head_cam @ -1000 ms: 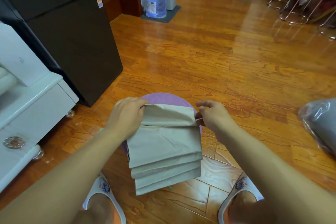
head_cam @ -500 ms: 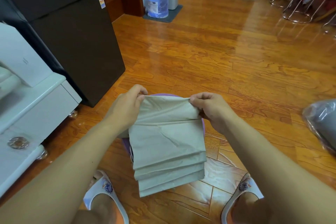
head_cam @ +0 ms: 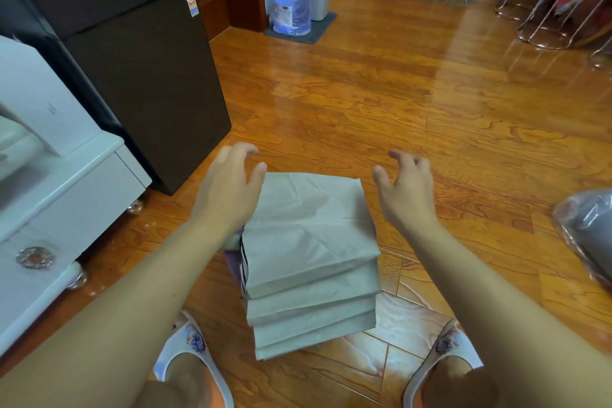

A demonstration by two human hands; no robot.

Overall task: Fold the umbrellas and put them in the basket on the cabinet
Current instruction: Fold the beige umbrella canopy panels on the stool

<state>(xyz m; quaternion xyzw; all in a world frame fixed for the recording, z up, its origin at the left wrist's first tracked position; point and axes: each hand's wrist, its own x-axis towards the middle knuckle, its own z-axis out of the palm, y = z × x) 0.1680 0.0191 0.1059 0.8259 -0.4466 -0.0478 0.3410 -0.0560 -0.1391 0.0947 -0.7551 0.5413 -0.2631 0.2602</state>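
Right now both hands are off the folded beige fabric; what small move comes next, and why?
Probably bring the left hand and right hand in onto the sides of the folded beige fabric: both are open beside its far corners, holding nothing.

Folded umbrella canopy [head_cam: 311, 242]: beige-grey fabric, pleated into stacked rectangular layers stepping down toward the viewer, creased on top. Purple underside and dark edge show at its left. Above the wooden floor, between two slippered feet.
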